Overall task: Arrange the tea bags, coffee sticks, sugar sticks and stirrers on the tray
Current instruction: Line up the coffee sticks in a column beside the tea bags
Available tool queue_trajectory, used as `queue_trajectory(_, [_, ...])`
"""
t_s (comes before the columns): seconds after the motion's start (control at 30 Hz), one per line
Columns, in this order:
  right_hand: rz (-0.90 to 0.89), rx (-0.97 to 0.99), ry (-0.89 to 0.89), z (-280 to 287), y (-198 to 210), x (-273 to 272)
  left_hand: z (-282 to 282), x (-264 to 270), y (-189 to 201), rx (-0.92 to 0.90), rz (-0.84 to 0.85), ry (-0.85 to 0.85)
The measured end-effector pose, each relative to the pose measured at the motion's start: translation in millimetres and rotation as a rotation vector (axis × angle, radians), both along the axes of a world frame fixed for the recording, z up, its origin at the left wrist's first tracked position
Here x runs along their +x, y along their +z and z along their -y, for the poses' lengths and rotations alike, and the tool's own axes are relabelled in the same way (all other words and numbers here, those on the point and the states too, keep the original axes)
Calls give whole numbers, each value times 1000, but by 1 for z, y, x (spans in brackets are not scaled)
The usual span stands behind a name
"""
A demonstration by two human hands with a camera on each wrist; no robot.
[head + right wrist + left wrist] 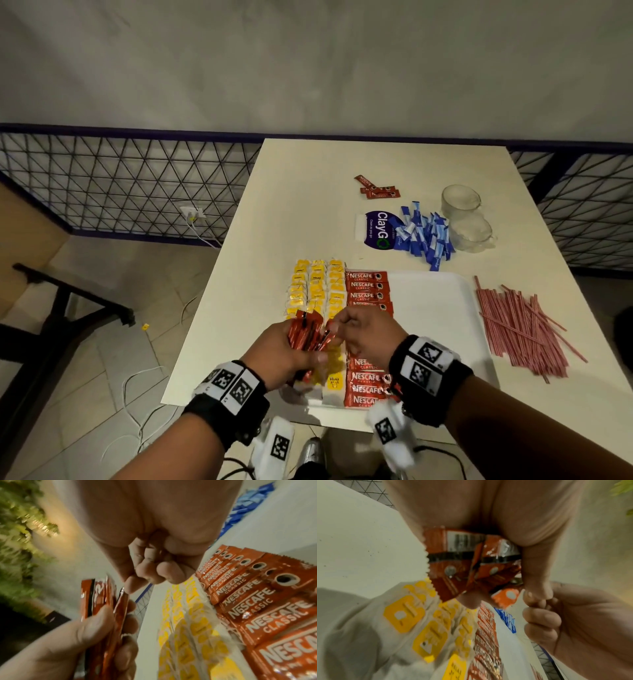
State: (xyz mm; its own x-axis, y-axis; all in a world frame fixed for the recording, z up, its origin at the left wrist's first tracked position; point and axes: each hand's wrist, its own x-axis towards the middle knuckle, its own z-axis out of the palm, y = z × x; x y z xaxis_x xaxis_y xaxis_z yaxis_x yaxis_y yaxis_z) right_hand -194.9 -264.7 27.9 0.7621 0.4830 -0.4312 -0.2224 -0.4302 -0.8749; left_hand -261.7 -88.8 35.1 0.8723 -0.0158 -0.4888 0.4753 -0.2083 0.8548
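My left hand (286, 351) grips a bundle of red coffee sticks (305, 335) over the near left part of the white tray (435, 301). My right hand (359, 334) hovers beside it with its fingers curled. In the right wrist view its index fingertip (131, 587) touches the top end of one stick (121, 609), and nothing shows between thumb and fingers. On the tray lie rows of yellow tea bags (317, 289) and, to their right, a column of coffee sticks (366, 291). Blue sugar sticks (424, 238) and pink stirrers (517, 325) lie off the tray.
Three loose coffee sticks (376, 190) lie far back on the table. Two glass cups (460, 202) stand at the back right beside the sugar pile, with a blue ClayGo card (375, 229) to the left. The right half of the tray is bare.
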Motion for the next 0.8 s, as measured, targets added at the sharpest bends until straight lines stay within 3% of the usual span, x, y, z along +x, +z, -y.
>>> queue_trajectory(0.13, [-109, 171, -234, 2, 8, 8, -17, 7, 8, -85, 19, 55])
queue_trajectory(0.27, [-68, 121, -245, 7, 13, 8, -26, 22, 9, -71, 102, 119])
queue_trajectory(0.37, [-87, 143, -306, 11, 10, 7, -28, 39, 1, 35, 195, 120])
queue_trajectory(0.57, [-228, 262, -428, 25, 5, 24, -16, 57, -8, 284, 397, -57])
queue_trajectory(0.7, [-142, 262, -391, 43, -1, 42, -2, 72, -6, 30, 268, 233])
queue_trajectory(0.8, [-137, 327, -402, 51, 0, 54, 9, 79, -6, 32, 213, 294])
